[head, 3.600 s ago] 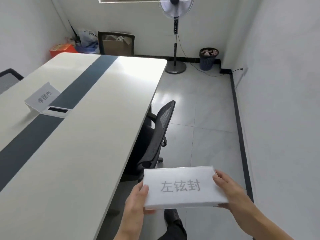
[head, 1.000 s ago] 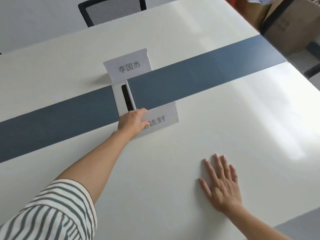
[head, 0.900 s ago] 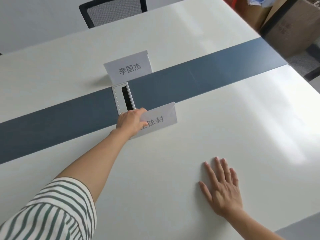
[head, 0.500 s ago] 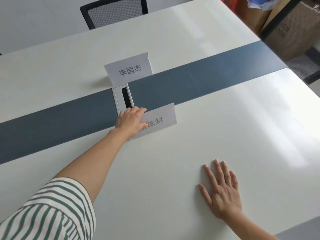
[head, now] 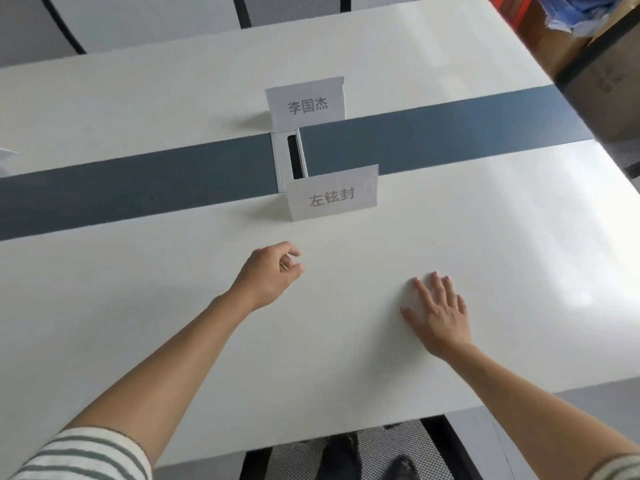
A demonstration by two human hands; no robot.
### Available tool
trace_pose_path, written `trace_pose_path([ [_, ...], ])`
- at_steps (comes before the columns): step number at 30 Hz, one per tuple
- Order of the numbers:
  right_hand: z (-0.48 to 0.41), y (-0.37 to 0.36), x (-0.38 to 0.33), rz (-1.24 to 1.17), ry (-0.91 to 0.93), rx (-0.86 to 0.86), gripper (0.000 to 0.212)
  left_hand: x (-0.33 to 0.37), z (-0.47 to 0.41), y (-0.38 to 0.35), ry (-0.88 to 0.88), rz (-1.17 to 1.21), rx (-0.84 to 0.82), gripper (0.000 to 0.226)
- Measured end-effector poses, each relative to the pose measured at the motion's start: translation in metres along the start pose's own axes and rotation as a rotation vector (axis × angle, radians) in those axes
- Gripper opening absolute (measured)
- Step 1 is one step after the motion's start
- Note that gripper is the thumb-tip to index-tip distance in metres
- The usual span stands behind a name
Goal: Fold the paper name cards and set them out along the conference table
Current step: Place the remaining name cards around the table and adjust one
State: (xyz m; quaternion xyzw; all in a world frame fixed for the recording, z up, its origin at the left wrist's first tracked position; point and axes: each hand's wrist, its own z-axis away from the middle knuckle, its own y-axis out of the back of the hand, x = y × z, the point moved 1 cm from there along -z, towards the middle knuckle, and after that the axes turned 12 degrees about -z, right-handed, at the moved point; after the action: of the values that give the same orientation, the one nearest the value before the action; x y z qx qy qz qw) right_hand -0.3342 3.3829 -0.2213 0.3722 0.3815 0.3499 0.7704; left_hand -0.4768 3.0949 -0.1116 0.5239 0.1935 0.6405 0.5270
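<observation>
Two folded white name cards stand upright on the conference table (head: 173, 323). The near card (head: 332, 194) sits on my side of the dark centre strip (head: 138, 188), just right of the cable slot (head: 292, 157). The far card (head: 306, 103) stands across the strip. My left hand (head: 268, 275) hovers a short way in front of the near card, apart from it, fingers loosely curled and holding nothing. My right hand (head: 438, 315) lies flat on the tabletop, fingers spread, to the right.
A mesh office chair (head: 346, 452) is tucked under the near table edge below me. Another chair back (head: 287, 8) stands at the far side. Boxes and a dark-framed chair (head: 602, 74) crowd the far right corner. A white paper edge (head: 5, 161) shows at far left.
My left hand has let go of the near card and pulled back toward me; the card now stands alone. My right hand stays flat on the table. The view shifted slightly.
</observation>
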Motion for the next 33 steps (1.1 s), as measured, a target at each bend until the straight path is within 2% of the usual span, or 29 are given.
trace_pose_path([
  [4, 0.03, 0.029, -0.004, -0.164, 0.018, -0.099, 0.047, -0.029, 0.098, -0.015, 0.124, 0.174, -0.038, 0.021],
  [8, 0.083, 0.038, -0.008, -0.383, 0.052, -0.226, 0.035, -0.043, 0.202, -0.036, 0.258, 0.339, -0.02, 0.016],
  [14, 0.167, 0.035, -0.008, -0.535, 0.223, -0.41, 0.012, -0.038, 0.361, -0.085, 0.536, 0.606, 0.186, 0.014],
  [19, 0.232, 0.027, -0.047, -0.527, 0.386, -0.566, 0.013, -0.026, 0.485, -0.116, 0.682, 0.74, 0.342, 0.015],
  [25, 0.308, 0.004, -0.129, -0.421, 0.567, -0.769, 0.015, -0.028, 0.613, -0.134, 0.875, 0.891, 0.692, 0.014],
  [30, 0.368, -0.033, -0.197, -0.342, 0.683, -0.929, 0.015, -0.046, 0.703, -0.159, 1.015, 1.019, 0.85, 0.015],
  [32, 0.392, -0.055, -0.224, -0.329, 0.686, -0.996, 0.022, -0.06, 0.738, -0.166, 1.065, 1.081, 0.896, 0.039],
  [33, 0.404, -0.068, -0.236, -0.314, 0.69, -1.021, 0.034, -0.07, 0.755, -0.171, 1.091, 1.102, 0.916, 0.054],
])
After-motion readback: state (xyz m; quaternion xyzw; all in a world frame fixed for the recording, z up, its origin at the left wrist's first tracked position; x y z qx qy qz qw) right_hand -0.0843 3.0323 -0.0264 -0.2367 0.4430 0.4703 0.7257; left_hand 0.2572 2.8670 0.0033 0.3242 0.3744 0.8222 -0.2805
